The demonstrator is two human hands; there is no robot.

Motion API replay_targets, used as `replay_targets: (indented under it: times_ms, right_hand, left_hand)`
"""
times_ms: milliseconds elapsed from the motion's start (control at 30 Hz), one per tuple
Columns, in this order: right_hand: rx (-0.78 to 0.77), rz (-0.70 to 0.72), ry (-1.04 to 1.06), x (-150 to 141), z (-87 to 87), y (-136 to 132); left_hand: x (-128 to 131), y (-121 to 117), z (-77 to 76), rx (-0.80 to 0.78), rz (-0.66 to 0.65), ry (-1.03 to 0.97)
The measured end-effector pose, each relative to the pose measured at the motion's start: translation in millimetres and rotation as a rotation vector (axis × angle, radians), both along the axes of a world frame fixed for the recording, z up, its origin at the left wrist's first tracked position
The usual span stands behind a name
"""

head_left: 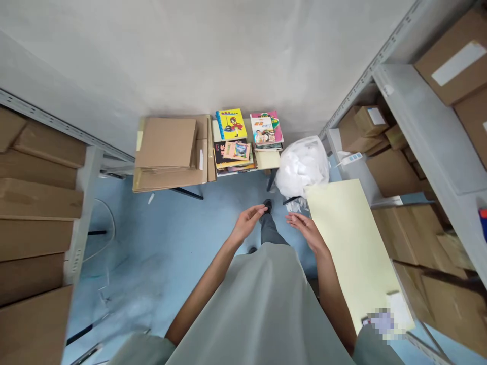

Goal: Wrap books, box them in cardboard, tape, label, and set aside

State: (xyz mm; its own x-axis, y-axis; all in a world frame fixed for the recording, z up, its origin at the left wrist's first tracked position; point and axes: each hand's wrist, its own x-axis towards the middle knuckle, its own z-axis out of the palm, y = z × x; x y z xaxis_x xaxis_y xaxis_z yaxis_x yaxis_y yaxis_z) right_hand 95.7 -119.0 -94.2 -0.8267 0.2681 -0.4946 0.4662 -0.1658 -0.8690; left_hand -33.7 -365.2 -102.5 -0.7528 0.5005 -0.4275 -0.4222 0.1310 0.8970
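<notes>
Both of my hands hang in the air in front of my body, with nothing in them. My left hand (pixel 248 221) has its fingers stretched out and points inward. Opposite it, my right hand (pixel 305 229) is held with the fingers extended, close to the edge of a pale yellow table (pixel 342 218). Beyond them, against the wall, a low table carries a yellow picture book (pixel 231 124) on the left stack. Below that lies a small orange-covered book (pixel 237 150) on darker books. A white-covered book (pixel 262 130) tops the right stack, over a pink one.
Flattened cardboard boxes (pixel 167 144) lie on the low table's left part. A white plastic bag (pixel 302 165) stands beside its right end. Shelves with cardboard boxes (pixel 36 200) line both sides. A power strip (pixel 350 158) rests on the right shelf. Blue floor (pixel 182 238) shows below.
</notes>
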Motion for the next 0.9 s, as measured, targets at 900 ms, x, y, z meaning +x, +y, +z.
replay_targets:
  times_ms: [900]
  right_hand:
    - [0.630,0.179,-0.180,-485.6,-133.4,153.9]
  left_hand:
    - [-362.9,154.9,-78.2,-0.615,0.091,0.466]
